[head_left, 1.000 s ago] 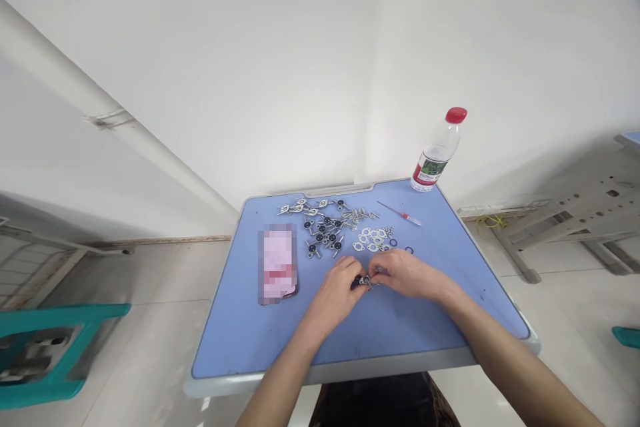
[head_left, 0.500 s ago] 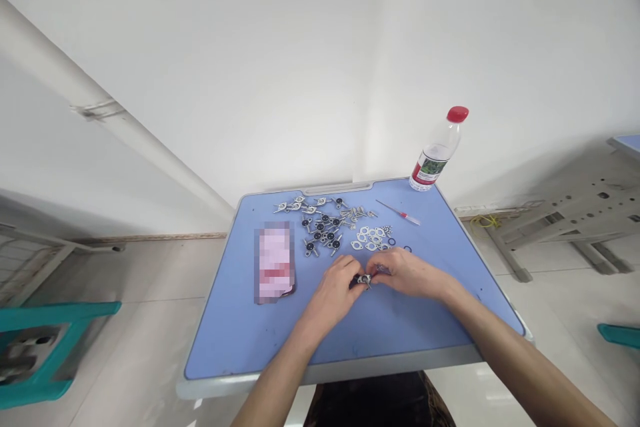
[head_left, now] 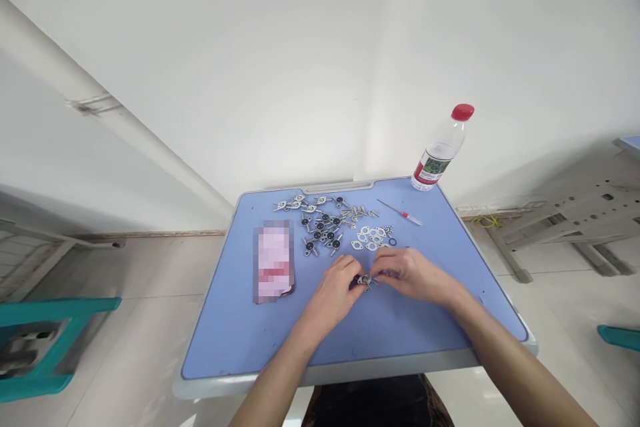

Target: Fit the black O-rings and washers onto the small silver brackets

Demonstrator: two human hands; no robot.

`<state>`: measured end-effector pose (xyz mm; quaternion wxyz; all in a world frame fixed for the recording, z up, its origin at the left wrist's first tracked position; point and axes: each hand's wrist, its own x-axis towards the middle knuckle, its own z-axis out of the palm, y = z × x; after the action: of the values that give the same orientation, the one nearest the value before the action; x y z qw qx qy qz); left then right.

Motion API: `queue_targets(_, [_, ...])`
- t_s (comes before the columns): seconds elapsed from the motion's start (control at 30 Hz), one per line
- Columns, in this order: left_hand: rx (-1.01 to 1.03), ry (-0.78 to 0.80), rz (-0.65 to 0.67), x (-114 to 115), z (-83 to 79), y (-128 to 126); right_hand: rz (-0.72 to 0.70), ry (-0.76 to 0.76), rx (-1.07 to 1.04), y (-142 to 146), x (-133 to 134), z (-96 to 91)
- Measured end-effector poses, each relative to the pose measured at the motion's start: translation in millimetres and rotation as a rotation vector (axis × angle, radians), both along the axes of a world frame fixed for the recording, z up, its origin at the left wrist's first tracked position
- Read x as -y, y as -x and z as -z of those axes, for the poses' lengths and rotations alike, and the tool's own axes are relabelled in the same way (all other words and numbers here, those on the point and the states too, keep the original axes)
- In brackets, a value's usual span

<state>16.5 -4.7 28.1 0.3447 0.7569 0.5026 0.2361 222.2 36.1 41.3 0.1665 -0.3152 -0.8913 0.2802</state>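
My left hand [head_left: 336,288] is closed around a small metal fitting [head_left: 367,280] with a black part, low over the front middle of the table. From the right, my right hand [head_left: 415,275] meets it with thumb and fingers pinched at its end; whatever lies between those fingertips is too small to make out. Just beyond my hands lie several flat metal gasket-like plates [head_left: 371,235], and a dark rubber ring [head_left: 393,241] sits beside them. Several similar fittings with black round caps [head_left: 324,227] are grouped to the left of the plates.
Bare metal fittings [head_left: 299,203] and small metal levers [head_left: 359,212] lie toward the back of the blue table [head_left: 240,340]. A screwdriver [head_left: 403,213] and a red-capped water bottle [head_left: 434,163] are at the back right. A blurred pink phone-like object [head_left: 274,260] rests at left.
My right hand has shifted slightly right, and more of the metal fitting shows between my hands. My left hand keeps its hold.
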Motion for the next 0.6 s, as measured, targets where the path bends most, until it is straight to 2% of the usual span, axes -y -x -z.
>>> queue_targets(0.17, [0.000, -0.005, -0.001, 0, 0.7, 0, -0.038, -0.086, -0.016, 3, 2, 6.7])
queue_targets(0.33, [-0.011, 0.000, 0.003, 0, 0.1, 0, -0.037, -0.099, -0.053, 6, 3, 12.9])
queue_targets(0.47, [0.002, 0.007, -0.002, 0, -0.7, 0, -0.022, 0.025, -0.082, 2, 2, 6.1])
queue_targets(0.6, [0.013, 0.003, -0.013, 1, -1.5, 0, 0.130, 0.243, -0.203, -7, 2, -10.6])
